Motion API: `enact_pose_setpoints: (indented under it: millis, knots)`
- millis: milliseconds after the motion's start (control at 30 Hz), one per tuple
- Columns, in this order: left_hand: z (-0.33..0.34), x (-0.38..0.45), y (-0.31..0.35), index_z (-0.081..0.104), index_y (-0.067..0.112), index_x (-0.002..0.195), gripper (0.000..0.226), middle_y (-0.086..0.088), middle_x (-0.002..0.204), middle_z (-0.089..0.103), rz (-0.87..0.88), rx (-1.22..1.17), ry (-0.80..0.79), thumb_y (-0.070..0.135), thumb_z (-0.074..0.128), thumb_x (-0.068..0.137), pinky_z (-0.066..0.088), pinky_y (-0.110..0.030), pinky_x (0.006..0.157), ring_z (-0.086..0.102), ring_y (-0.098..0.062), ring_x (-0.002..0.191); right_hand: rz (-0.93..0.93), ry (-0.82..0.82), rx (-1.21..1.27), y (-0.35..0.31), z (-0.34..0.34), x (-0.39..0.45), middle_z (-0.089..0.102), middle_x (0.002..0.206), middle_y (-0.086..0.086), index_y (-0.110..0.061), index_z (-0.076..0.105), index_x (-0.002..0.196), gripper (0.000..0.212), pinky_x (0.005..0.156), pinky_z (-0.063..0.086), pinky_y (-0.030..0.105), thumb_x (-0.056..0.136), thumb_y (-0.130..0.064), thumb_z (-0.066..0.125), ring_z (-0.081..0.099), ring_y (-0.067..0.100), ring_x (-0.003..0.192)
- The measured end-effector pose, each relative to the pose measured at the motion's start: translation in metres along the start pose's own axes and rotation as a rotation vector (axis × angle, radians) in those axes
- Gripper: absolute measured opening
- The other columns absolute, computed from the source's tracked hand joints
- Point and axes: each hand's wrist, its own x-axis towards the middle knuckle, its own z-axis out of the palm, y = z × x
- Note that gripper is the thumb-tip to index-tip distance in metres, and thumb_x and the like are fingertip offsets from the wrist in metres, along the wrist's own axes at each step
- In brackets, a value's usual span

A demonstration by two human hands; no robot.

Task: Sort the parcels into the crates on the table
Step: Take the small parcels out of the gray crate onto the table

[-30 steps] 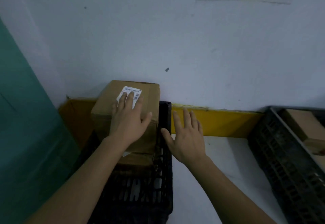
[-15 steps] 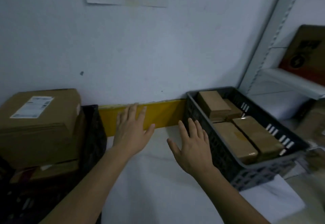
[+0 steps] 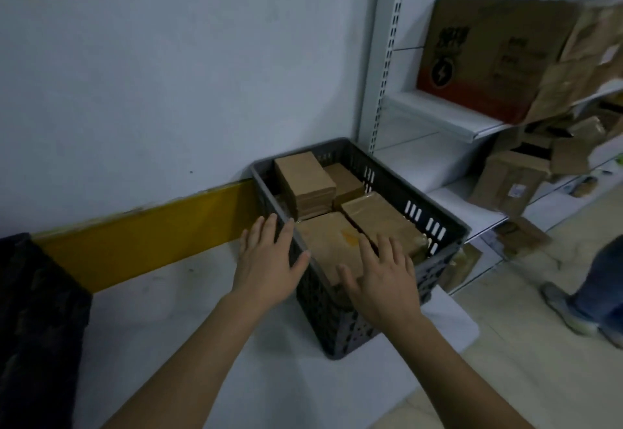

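I see my left hand [image 3: 269,265] with fingers straight and spread, holding nothing; its fingertips [image 3: 268,226] lie over the near-left rim of a dark grey crate [image 3: 340,320], though I cannot tell whether they touch it. My right hand [image 3: 384,280] is also spread flat and empty, hovering over the near end of the crate, above a brown parcel [image 3: 328,236] that lies inside. Just right of that one, a tape-wrapped parcel [image 3: 381,218] lies in the same crate. At the far end, a small stack of flat parcels [image 3: 305,180] stands beside another flat one [image 3: 345,184].

The crate sits on a white table [image 3: 202,320], at its right end, against a pale wall with a yellow strip [image 3: 145,243] along its base. At the left edge, a second, black crate [image 3: 37,320] is partly in view.

To the right stands white metal shelving [image 3: 438,118] holding a large printed carton [image 3: 485,54] and loose cardboard boxes [image 3: 505,179]. At the far right, another person's leg and shoe [image 3: 593,293] show on the tiled floor.
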Motion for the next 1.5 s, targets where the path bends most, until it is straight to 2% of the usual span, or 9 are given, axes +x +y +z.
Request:
enact_pose_setpoints:
  millis: [267, 467, 700, 900, 1067, 1167, 1267, 1400, 1500]
  knots:
    - [0.041, 0.068, 0.013, 0.016, 0.028, 0.170, 0.079, -0.008, 0.178, 0.009, 0.030, -0.084, -0.036, 0.070, 0.032, 0.105, 0.007, -0.056, 0.132, 0.002, -0.032, 0.163, -0.134, -0.198, -0.125, 0.019, 0.005, 0.069, 0.011, 0.179, 0.010, -0.035, 0.008, 0.170, 0.092, 0.131, 0.010, 0.056, 0.097, -0.085, 0.034, 0.007, 0.035, 0.166]
    - [0.059, 0.086, 0.003, 0.013, 0.029, 0.170, 0.080, -0.007, 0.178, 0.007, -0.001, -0.115, -0.091, 0.071, 0.033, 0.104, 0.007, -0.056, 0.132, 0.001, -0.032, 0.164, -0.345, -0.447, -0.187, 0.023, 0.009, 0.133, -0.010, 0.181, 0.004, -0.038, -0.002, 0.171, 0.112, 0.132, 0.003, 0.052, 0.089, -0.084, 0.058, -0.006, 0.032, 0.166]
    - [0.065, 0.090, -0.002, 0.005, 0.031, 0.170, 0.092, 0.001, 0.179, 0.007, -0.025, -0.060, -0.121, 0.081, 0.031, 0.098, 0.010, -0.052, 0.132, -0.010, -0.022, 0.164, -0.589, -0.621, -0.282, 0.007, 0.024, 0.209, 0.000, 0.180, -0.003, -0.031, 0.000, 0.172, 0.139, 0.132, 0.003, 0.050, 0.070, -0.087, 0.076, -0.002, 0.027, 0.166]
    - [0.060, 0.085, 0.007, 0.002, 0.029, 0.171, 0.100, 0.005, 0.178, -0.003, -0.139, -0.082, -0.160, 0.081, 0.043, 0.096, 0.010, -0.050, 0.133, -0.012, -0.015, 0.162, -0.743, -0.613, -0.323, 0.004, 0.046, 0.232, 0.022, 0.174, 0.008, -0.024, 0.003, 0.172, 0.156, 0.132, 0.010, 0.053, 0.054, -0.099, 0.071, 0.022, 0.033, 0.159]
    - [0.065, 0.080, 0.016, 0.007, 0.023, 0.171, 0.103, 0.003, 0.178, 0.005, -0.212, -0.092, -0.094, 0.084, 0.037, 0.094, 0.012, -0.048, 0.132, -0.004, -0.016, 0.164, -0.853, -0.489, -0.072, 0.021, 0.038, 0.235, 0.041, 0.142, -0.006, -0.032, 0.041, 0.156, 0.119, 0.119, 0.034, 0.045, 0.059, -0.093, 0.073, 0.038, 0.019, 0.133]
    - [0.068, 0.078, 0.021, 0.028, 0.016, 0.167, 0.107, -0.001, 0.177, 0.016, -0.246, -0.135, -0.027, 0.088, 0.029, 0.088, 0.017, -0.048, 0.132, 0.004, -0.018, 0.164, -0.915, -0.479, 0.131, 0.033, 0.031, 0.229, 0.042, 0.132, -0.014, -0.040, 0.048, 0.137, 0.091, 0.105, 0.044, 0.041, 0.064, -0.088, 0.071, 0.040, 0.013, 0.123]
    - [0.069, 0.073, 0.024, 0.054, 0.022, 0.149, 0.090, -0.001, 0.169, 0.036, -0.265, -0.262, 0.006, 0.086, 0.037, 0.088, 0.022, -0.039, 0.129, 0.014, -0.016, 0.162, -0.927, -0.523, 0.234, 0.042, 0.018, 0.226, 0.046, 0.137, -0.017, -0.045, 0.049, 0.133, 0.065, 0.099, 0.052, 0.041, 0.079, -0.072, 0.074, 0.051, 0.012, 0.121]
    - [0.057, 0.068, 0.026, 0.060, 0.026, 0.132, 0.066, 0.006, 0.147, 0.057, -0.269, -0.412, 0.001, 0.077, 0.048, 0.092, 0.036, -0.032, 0.116, 0.023, -0.010, 0.158, -0.872, -0.522, 0.328, 0.040, -0.002, 0.226, 0.067, 0.112, -0.019, -0.042, 0.062, 0.122, 0.024, 0.089, 0.059, 0.038, 0.100, -0.037, 0.072, 0.063, 0.001, 0.100]
    - [0.047, 0.066, 0.030, 0.062, 0.028, 0.122, 0.051, 0.008, 0.134, 0.062, -0.253, -0.465, 0.025, 0.071, 0.055, 0.095, 0.043, -0.033, 0.109, 0.035, -0.004, 0.149, -0.825, -0.434, 0.411, 0.045, -0.011, 0.228, 0.073, 0.105, -0.020, -0.038, 0.073, 0.112, 0.015, 0.087, 0.058, 0.031, 0.104, -0.026, 0.068, 0.066, -0.002, 0.099]
